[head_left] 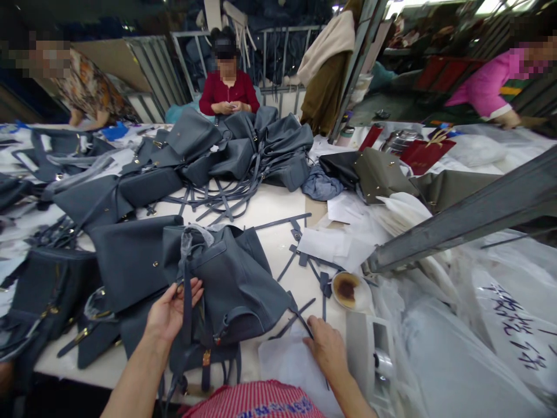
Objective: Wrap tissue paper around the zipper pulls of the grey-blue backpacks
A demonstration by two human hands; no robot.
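A dark blue-grey bag (243, 284) lies on its side before me, with clear plastic film (195, 237) wrapped round its handle. My left hand (172, 310) is palm up at the bag's left side, fingers curled round a hanging strap (187, 313). At the bag's right corner, my right hand (326, 345) pinches a thin strap (302, 321) that runs out from it. Another bag with a flap (139, 267) lies against the left side, its gold stud showing. Part of a further bag with a gold buckle (206, 357) shows underneath.
More grey bags are heaped at the back (239, 151) and left. Loose straps, white paper (324, 242) and a dish of brown matter (347, 289) lie right of centre. A slanted metal post (456, 212) and plastic bags (461, 337) occupy the right. Three people are at work beyond.
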